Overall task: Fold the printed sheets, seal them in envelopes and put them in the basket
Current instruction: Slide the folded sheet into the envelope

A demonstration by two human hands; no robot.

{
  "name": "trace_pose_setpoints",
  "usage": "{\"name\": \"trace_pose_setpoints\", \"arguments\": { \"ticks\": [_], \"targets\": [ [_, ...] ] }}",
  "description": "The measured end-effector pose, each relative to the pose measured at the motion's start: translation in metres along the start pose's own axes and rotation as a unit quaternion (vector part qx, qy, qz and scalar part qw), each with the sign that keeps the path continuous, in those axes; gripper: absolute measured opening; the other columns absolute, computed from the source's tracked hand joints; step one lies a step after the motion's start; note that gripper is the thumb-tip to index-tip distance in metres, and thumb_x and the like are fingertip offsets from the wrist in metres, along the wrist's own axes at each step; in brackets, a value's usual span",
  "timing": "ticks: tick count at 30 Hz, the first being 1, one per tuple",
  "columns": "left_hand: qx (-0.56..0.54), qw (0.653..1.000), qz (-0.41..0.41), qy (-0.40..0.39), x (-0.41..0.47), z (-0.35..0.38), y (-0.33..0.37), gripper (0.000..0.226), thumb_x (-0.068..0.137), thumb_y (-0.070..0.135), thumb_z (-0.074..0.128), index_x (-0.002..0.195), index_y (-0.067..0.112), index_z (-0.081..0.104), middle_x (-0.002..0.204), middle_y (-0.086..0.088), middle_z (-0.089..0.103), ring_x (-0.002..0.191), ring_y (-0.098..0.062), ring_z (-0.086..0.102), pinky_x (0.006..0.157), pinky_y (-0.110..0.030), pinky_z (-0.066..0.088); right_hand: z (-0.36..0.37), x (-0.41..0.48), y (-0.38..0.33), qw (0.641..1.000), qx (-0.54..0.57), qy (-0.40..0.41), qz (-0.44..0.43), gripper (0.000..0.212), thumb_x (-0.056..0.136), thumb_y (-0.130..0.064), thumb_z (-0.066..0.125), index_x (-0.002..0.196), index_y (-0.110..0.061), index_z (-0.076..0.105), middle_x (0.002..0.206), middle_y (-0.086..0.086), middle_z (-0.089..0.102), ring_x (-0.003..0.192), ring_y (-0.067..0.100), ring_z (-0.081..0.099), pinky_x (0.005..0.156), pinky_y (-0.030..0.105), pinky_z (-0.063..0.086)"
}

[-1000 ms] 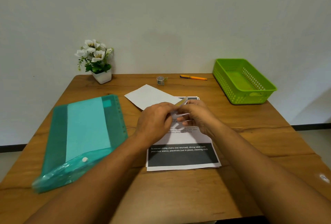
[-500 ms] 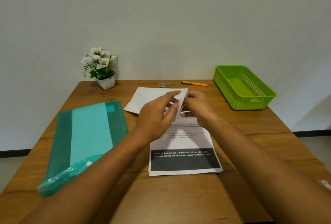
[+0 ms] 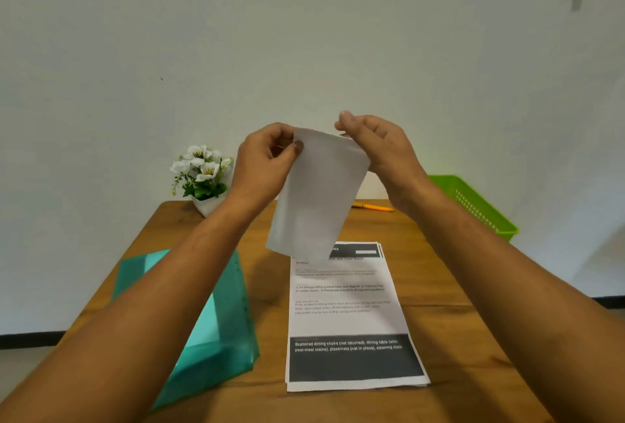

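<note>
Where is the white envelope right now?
In the head view the white envelope hangs mid-frame above the table, its top edge pinched by the left hand and the right hand, over the far end of the printed sheets.

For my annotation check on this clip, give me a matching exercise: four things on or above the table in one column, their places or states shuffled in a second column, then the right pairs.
Things:
1. envelope
2. printed sheets
3. basket
4. pen

Places:
A. lying near the far edge of the table
B. stacked flat on the table, close to the person
C. held in the air, left hand and right hand pinching its top
D. at the table's far right corner

Pairs: 1-C; 2-B; 3-D; 4-A
</note>
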State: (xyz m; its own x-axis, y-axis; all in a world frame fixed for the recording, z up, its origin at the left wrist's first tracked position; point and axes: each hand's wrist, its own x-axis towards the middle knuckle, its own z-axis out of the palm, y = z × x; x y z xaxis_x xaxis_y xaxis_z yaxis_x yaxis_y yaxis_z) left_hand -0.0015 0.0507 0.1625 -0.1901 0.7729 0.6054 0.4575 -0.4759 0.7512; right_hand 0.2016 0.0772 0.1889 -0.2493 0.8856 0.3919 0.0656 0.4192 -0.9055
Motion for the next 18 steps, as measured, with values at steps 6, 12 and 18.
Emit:
{"name": "trace_pose_setpoints", "arguments": {
  "ticks": [6, 12, 18],
  "targets": [
    [-0.124, 0.991, -0.049, 0.034, 0.000, 0.003, 0.016, 0.012, 0.100, 0.009, 0.064, 0.108, 0.008, 0.073, 0.101, -0.006, 0.077, 0.095, -0.019, 0.074, 0.081, -0.038, 0.063, -0.012, 0.002, 0.007, 0.997, 0.045, 0.009, -0.064, 0.020, 0.095, 0.000, 0.069, 0.108, -0.014, 0.072, 0.106, 0.005, 0.078, 0.099, 0.018, 0.075, 0.080, 0.028, 0.059],
    [-0.145, 0.987, -0.068, 0.018, -0.026, 0.013, 0.001, 0.020, 0.093, 0.010, 0.073, 0.113, 0.012, 0.070, 0.100, -0.003, 0.075, 0.096, -0.015, 0.072, 0.082, -0.029, 0.058, -0.010, -0.011, 0.035, 0.999, 0.042, 0.011, -0.031, 0.017, 0.091, 0.002, 0.073, 0.107, -0.001, 0.070, 0.102, 0.012, 0.076, 0.094, 0.022, 0.074, 0.079, 0.030, 0.059],
    [-0.130, 0.989, -0.070, 0.018, -0.035, 0.013, -0.005, 0.013, 0.091, 0.021, 0.077, 0.102, 0.015, 0.073, 0.091, -0.003, 0.074, 0.089, -0.015, 0.071, 0.080, -0.035, 0.060, -0.008, -0.021, 0.048, 0.999, 0.033, 0.020, -0.035, 0.019, 0.090, -0.006, 0.078, 0.106, -0.013, 0.070, 0.098, 0.003, 0.073, 0.088, 0.012, 0.068, 0.074, 0.026, 0.056]
  ]
}}
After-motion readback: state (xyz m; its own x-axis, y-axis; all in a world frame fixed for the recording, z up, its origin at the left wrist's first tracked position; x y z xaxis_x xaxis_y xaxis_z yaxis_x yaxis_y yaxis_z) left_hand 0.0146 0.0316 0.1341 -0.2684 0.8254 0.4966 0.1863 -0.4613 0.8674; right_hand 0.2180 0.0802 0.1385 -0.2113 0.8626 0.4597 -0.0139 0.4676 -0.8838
